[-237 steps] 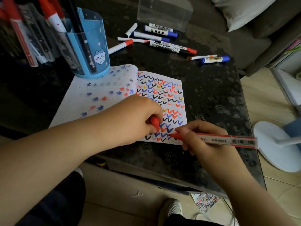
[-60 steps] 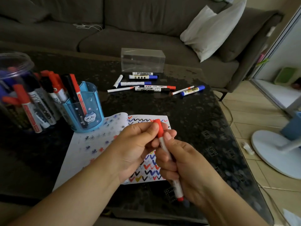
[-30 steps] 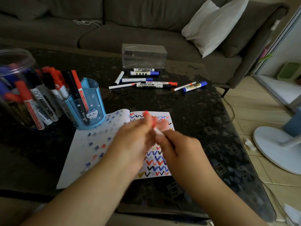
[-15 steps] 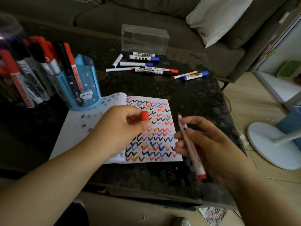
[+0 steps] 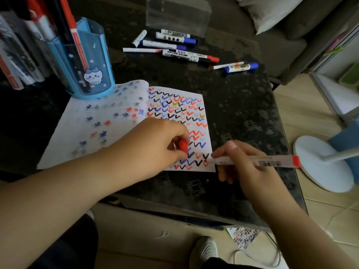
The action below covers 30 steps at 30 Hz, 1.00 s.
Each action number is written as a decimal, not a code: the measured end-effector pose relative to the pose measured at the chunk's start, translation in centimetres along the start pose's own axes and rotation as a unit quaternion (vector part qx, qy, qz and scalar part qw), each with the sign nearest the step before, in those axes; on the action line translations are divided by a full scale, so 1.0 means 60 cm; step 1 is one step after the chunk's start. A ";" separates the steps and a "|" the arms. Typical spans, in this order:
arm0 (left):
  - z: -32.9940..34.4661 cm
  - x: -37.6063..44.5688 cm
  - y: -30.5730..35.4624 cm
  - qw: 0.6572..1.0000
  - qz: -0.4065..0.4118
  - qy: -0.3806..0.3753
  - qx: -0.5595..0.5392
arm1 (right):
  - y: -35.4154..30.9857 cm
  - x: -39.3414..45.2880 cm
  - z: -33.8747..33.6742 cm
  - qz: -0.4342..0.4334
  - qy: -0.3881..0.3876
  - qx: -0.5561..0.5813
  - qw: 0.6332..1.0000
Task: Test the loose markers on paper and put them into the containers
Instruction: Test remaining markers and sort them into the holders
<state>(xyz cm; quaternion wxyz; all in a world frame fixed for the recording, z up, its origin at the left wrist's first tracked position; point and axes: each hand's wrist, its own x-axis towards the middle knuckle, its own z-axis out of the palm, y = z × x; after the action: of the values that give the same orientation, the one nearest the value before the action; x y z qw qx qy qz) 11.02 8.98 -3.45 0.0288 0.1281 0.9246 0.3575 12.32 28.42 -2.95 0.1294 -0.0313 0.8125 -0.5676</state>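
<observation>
Nearest the camera, the right hand (image 5: 246,171) grips a red marker (image 5: 252,161) like a pen, thumb and fingers curled round the front of its white barrel. The barrel lies nearly level and points right, with its red end cap out past the knuckles. Its tip touches the bottom right corner of the paper (image 5: 81,131), beside a small red mark.

Just to the left, the left hand (image 5: 155,146) rests on the same page with its fingers curled, pinching the marker's red cap (image 5: 183,146) between thumb and fingertips. The two hands are close but apart.

The paper is an open notebook lying flat on the dark bench (image 5: 242,105). Its right page is filled with rows of red, blue, black and yellow ticks; the left page carries scattered star marks.

At the notebook's far left corner stands a blue pen cup (image 5: 93,61) with a cartoon cat on it and markers upright inside. Left of it a clear jar (image 5: 17,55) holds more markers.

Further back, loose markers (image 5: 180,53) with blue, red and black caps lie in a cluster on the bench, and two more (image 5: 240,67) lie a little to the right. Behind the cluster sits a clear plastic box (image 5: 178,14).
</observation>
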 end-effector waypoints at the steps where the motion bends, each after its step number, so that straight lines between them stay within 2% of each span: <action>1: 0.001 0.000 0.000 1.000 0.001 -0.010 0.009 | 0.001 -0.001 0.003 -0.004 -0.001 -0.022 1.000; 5: 0.009 0.005 -0.003 0.998 0.003 -0.033 0.044 | 0.011 0.002 0.015 -0.037 -0.008 -0.034 0.999; 15: 0.013 0.008 -0.011 0.999 -0.001 -0.025 0.042 | 0.024 0.012 0.027 -0.066 -0.018 -0.130 0.989; 22: 0.012 0.006 -0.008 0.999 -0.001 -0.028 0.040 | 0.022 0.012 0.022 -0.069 -0.028 -0.136 0.988; 30: 0.014 0.006 -0.010 0.999 0.001 -0.023 0.033 | 0.018 0.013 0.025 -0.049 0.008 -0.114 0.992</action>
<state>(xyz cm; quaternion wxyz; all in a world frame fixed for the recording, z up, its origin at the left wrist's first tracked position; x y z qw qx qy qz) 10.65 9.17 -4.48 0.0455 0.1376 0.9351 0.3234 12.06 27.31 -4.56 0.0909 -0.0811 0.8705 -0.4769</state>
